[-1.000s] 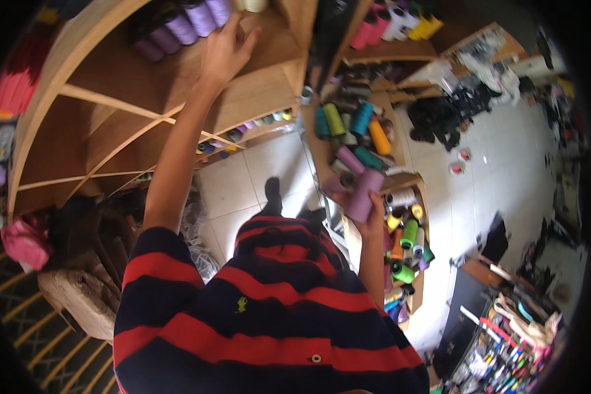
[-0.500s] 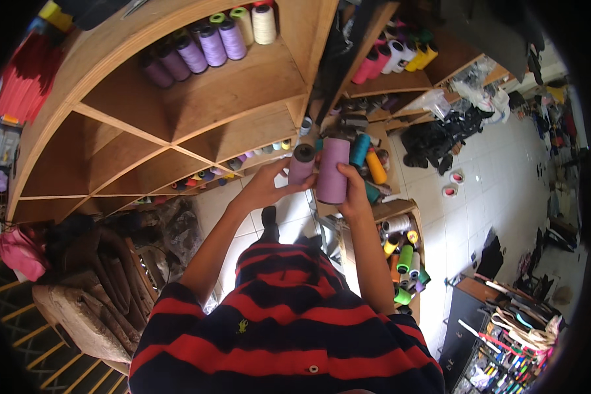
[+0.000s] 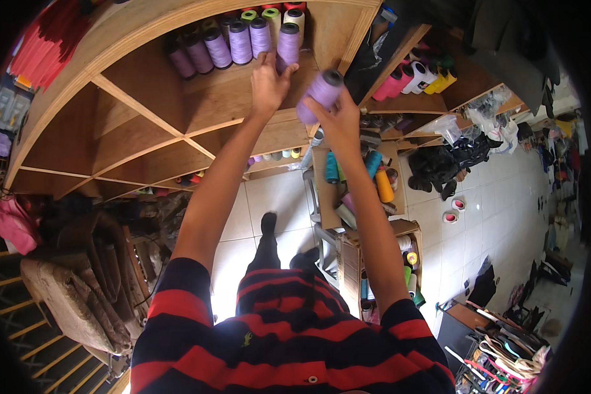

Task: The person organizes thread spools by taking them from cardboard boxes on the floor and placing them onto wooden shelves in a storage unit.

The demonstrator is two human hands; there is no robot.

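Note:
My left hand [image 3: 267,90] reaches into the upper compartment of the wooden shelf, its fingers around the lower part of a light purple thread cone [image 3: 287,46]. That cone stands upright in front of a cream cone [image 3: 295,18]. To its left, a row of purple thread cones [image 3: 239,44] lines the compartment. Just right of the shelf's edge, my right hand [image 3: 341,126] grips another purple thread cone [image 3: 320,97], tilted and slightly blurred, its dark top end up.
Below my right forearm, a cardboard box [image 3: 322,197] holds teal, orange and other thread cones. Another box [image 3: 415,230] with more cones stands nearer. Pink, white and yellow cones [image 3: 414,77] fill a shelf at right. A brown folded bundle [image 3: 72,302] lies at left.
Both hands have moved up and forward to the shelf, each with a purple cone. The left one's cone is now in the upper compartment; the right one's has tipped its top toward the shelf.

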